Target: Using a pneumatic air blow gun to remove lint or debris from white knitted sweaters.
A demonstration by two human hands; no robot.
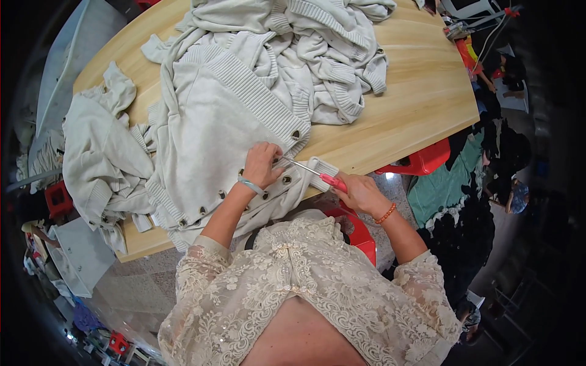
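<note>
A cream knitted cardigan [213, 110] with ribbed bands and dark buttons lies spread over the table's near edge. My left hand [261, 166] rests on its front, fingers pinched at the knit beside a button. In my right hand [365, 196] is a thin metal-shafted tool [332, 181] with a red handle, resembling a screwdriver. Its shaft points left, and the tip reaches my left fingertips, where the exact contact is hidden. A ribbed cuff [321, 173] lies around the shaft's middle. More buttons [286, 180] run along the band below my left hand.
A pile of similar cream knits [329, 55] covers the far part of the wooden table [421, 79]; another cream garment [101, 146] lies at left. Red stools [421, 160] stand under the right edge. Green cloth [445, 177] and dark garments [458, 244] are heaped at right.
</note>
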